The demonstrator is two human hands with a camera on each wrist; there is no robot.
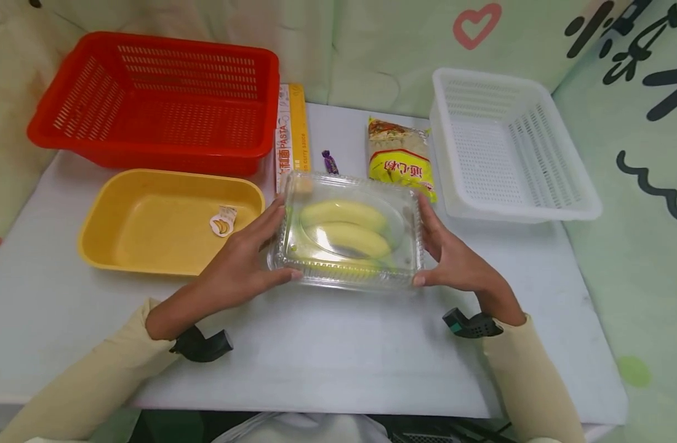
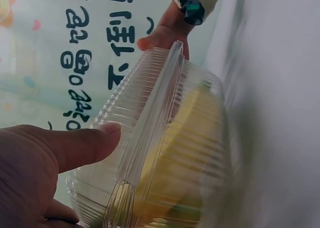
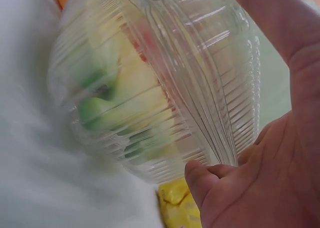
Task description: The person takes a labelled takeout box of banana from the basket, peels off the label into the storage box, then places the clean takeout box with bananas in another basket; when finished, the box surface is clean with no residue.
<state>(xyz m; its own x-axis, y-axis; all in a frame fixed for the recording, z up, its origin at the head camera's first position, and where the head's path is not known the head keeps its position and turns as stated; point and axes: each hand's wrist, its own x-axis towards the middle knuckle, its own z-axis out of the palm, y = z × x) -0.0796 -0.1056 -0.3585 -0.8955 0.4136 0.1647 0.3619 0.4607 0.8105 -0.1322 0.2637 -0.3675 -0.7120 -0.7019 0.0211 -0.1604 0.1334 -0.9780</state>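
Your left hand (image 1: pixel 241 264) and right hand (image 1: pixel 455 261) clasp the clear plastic clamshell box (image 1: pixel 346 231) between them, one on each short end, thumbs curled on its near edge; the bananas (image 1: pixel 349 227) lie inside. The box sits mid-table (image 1: pixel 338 351), just right of the yellow tray (image 1: pixel 169 221); the noodle packet (image 1: pixel 400 159) lies just behind it.
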